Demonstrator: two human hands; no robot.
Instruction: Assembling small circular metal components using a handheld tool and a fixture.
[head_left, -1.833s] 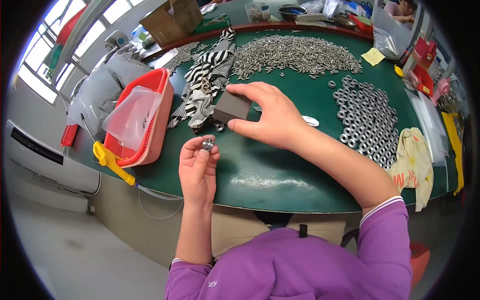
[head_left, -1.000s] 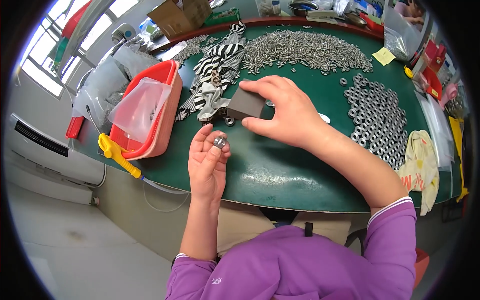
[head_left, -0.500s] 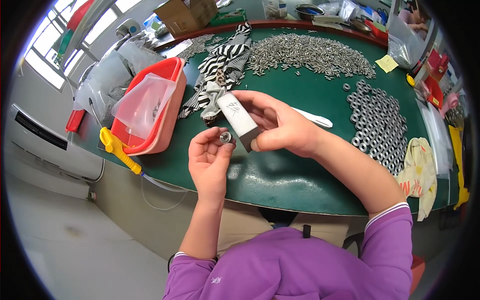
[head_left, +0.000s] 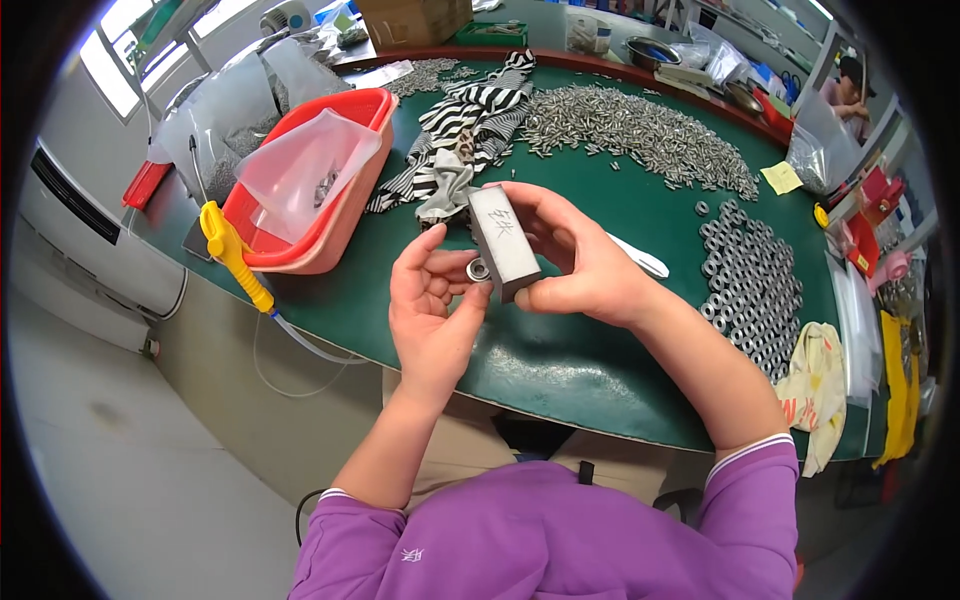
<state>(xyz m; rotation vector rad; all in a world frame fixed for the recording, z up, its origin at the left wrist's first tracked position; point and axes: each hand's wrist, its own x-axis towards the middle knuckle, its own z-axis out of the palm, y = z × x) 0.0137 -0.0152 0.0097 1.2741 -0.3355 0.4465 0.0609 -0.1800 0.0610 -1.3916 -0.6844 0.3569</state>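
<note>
My left hand pinches a small round metal ring between thumb and fingers, with its hole facing up toward me. My right hand is wrapped round a rectangular block, whose pale top bears handwriting and whose sides are dark grey. The ring sits right beside the block's left side; whether the two touch I cannot tell. Both hands are raised above the green tabletop. Just beyond them lies a bunched black-and-white striped cloth.
To the left stands a red basin with a plastic bag, beside a yellow air gun. A heap of small metal pins spreads at the back. Many metal rings lie at right, near a cream cloth. Another person sits far right.
The ring has come closer to the block, and its hole has turned. The block stands less slanted in my right hand. The whole view has shifted somewhat.
</note>
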